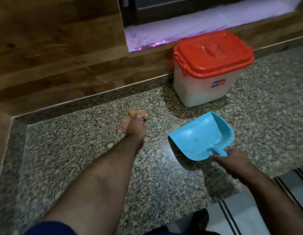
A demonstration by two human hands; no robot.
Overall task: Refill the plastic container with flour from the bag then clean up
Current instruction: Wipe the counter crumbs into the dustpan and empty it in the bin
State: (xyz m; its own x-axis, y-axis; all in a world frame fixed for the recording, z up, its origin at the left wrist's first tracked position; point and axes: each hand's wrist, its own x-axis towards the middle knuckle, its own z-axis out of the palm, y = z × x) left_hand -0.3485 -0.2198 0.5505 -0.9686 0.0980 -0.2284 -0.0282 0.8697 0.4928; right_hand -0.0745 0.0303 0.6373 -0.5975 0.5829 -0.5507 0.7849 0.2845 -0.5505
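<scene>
Two bare forearms reach out from the bottom edge over the speckled granite counter (79, 150). Right hand (232, 164): fingers wrapped tight around the short handle of the blue dustpan (201, 134), at the pan's near end. The pan is tilted, its open mouth facing left and its far rim pointing toward the container. A few small pale specks lie inside the pan.

Left hand (136, 125): clenched on a small orange cloth (135, 113), pressing it against the counter. Folds of the cloth stick out beyond and to the left of the knuckles. The cloth lies left of the dustpan mouth, apart from it, with bare counter between them.

The plastic container (210, 73) stands upright beyond the dustpan, against the wooden back wall (54, 48). Its red lid (213, 53) is fitted on. White flour shows through the translucent walls. The container is well apart from both hands; neither hand touches it. A small label is visible on its front face.
</scene>
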